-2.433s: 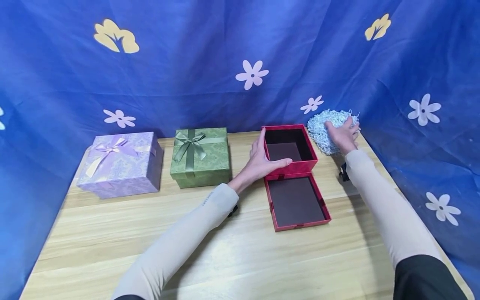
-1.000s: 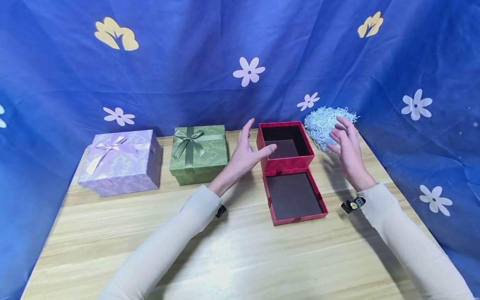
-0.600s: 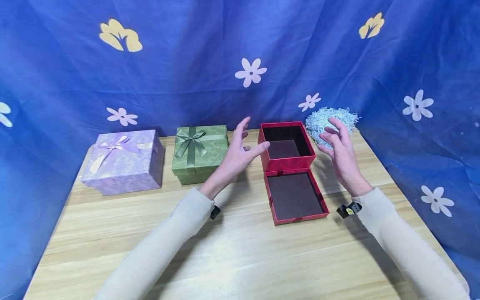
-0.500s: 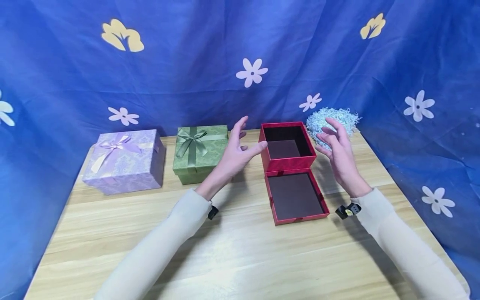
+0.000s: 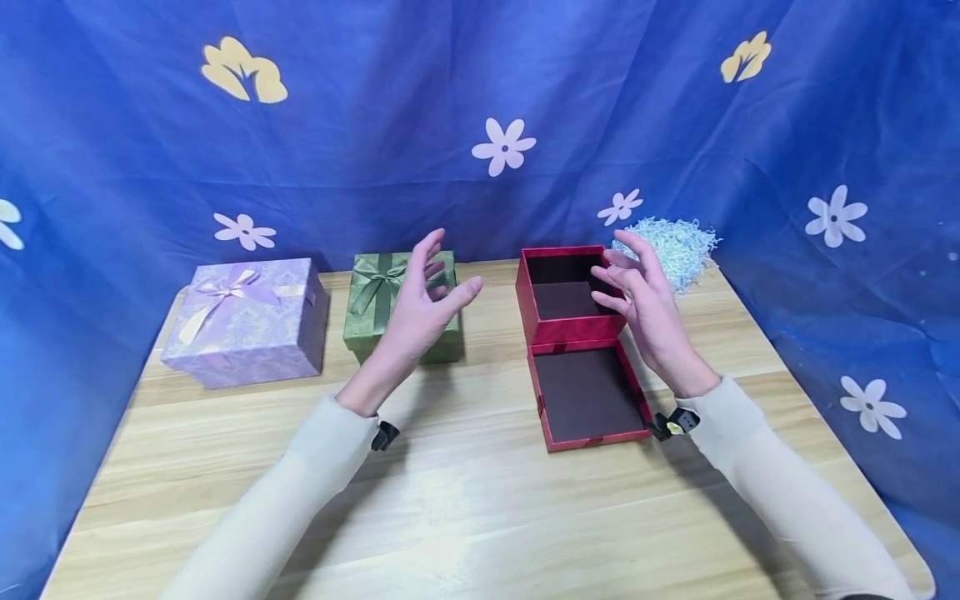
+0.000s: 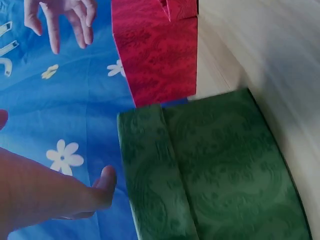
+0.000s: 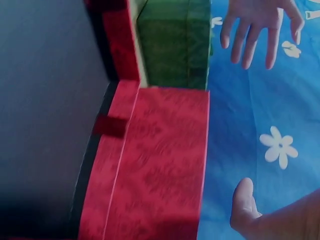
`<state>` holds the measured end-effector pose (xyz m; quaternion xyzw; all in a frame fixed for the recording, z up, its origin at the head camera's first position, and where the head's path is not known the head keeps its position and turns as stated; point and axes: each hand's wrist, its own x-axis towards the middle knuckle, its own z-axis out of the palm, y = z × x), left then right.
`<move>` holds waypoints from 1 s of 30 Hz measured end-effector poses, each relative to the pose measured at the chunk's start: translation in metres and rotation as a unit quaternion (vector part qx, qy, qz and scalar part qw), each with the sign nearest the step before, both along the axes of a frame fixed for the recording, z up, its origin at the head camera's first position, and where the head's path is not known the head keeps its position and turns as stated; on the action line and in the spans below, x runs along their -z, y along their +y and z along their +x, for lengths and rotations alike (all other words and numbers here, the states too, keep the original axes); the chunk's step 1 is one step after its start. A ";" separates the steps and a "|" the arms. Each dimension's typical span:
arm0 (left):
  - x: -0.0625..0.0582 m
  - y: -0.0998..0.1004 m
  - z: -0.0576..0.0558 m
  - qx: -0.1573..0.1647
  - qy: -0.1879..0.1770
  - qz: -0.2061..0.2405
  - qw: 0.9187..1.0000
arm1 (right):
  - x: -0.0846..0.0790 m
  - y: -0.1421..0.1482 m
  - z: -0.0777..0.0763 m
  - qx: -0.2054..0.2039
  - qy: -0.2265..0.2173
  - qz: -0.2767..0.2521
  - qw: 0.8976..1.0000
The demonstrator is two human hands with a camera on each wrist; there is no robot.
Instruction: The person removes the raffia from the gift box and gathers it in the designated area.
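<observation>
My left hand (image 5: 420, 312) hovers with spread, relaxed fingers in front of the green gift box (image 5: 363, 342), which has a satin bow on its lid. My right hand (image 5: 656, 321) is also raised, fingers loosely bent and holding nothing; it overlaps the right side of the red gift box (image 5: 577, 331) in the head view. That box stands uncovered, its dark inside showing no contents. Its red lid (image 5: 592, 396) lies inside up right at the box's front. Partly behind my right hand is a heap of pale blue shredded paper (image 5: 686, 254).
A lilac gift box (image 5: 247, 333) with a bow stands at the left of the wooden table (image 5: 465, 492). Blue flowered cloth (image 5: 405, 167) hangs behind and along both sides.
My right hand has left the shredded paper and drawn leftward to the red box. My left hand has let go of the red box's side and moved left, before the green box.
</observation>
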<state>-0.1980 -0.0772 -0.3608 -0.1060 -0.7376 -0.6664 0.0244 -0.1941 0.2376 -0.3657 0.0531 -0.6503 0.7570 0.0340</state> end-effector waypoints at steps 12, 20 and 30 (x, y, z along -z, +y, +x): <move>-0.003 -0.045 0.014 -0.049 -0.014 -0.021 0.998 | -0.004 -0.040 -0.003 -0.055 -0.020 -0.018 0.998; -0.001 -0.074 0.019 -0.114 -0.034 -0.057 0.991 | -0.004 -0.062 -0.005 -0.062 -0.027 -0.024 0.997; 0.014 -0.101 0.004 -0.100 -0.147 -0.008 0.984 | 0.007 -0.102 -0.020 -0.092 -0.066 -0.019 0.993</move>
